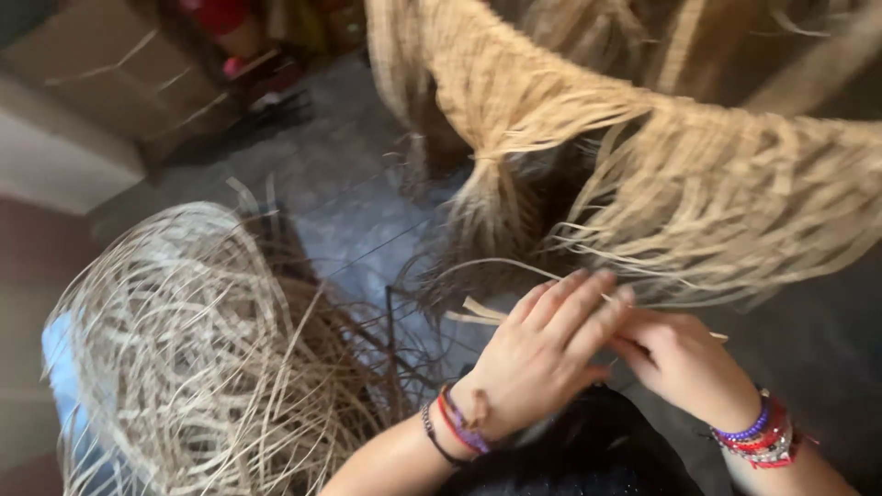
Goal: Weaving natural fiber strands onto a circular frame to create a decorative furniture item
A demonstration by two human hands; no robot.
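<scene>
Straw-coloured strip: a thin flat reed strip (478, 314) runs nearly level, its long axis left to right, from a loose end left of the hands to a short tip showing past the right hand.
Woven piece: a large pale mat of the same fibre (698, 174) hangs just above and beyond the hands, its loose fringe dropping toward the fingers; the strip lies below that fringe and in front of it.
Nearer hand: the left hand (542, 354) lies over the strip's middle, so it is the closer one to the free left end; the right hand (684, 363) sits at the strip's right end.
Left hand state: fingers stretched out flat and close together, pressing over the strip and overlapping the right hand's fingertips; not clenched.
Right hand state: fingers curled inward beneath the left hand's fingers, seemingly pinching the strip, though blur and the covering fingers hide the actual contact, so I cannot tell for sure.
Wrists: both carry beaded bracelets (758, 436).
Loose bundle: a tangled heap of thin reeds (202, 349) sits well to the left of the hands, on the grey floor (358, 211).
</scene>
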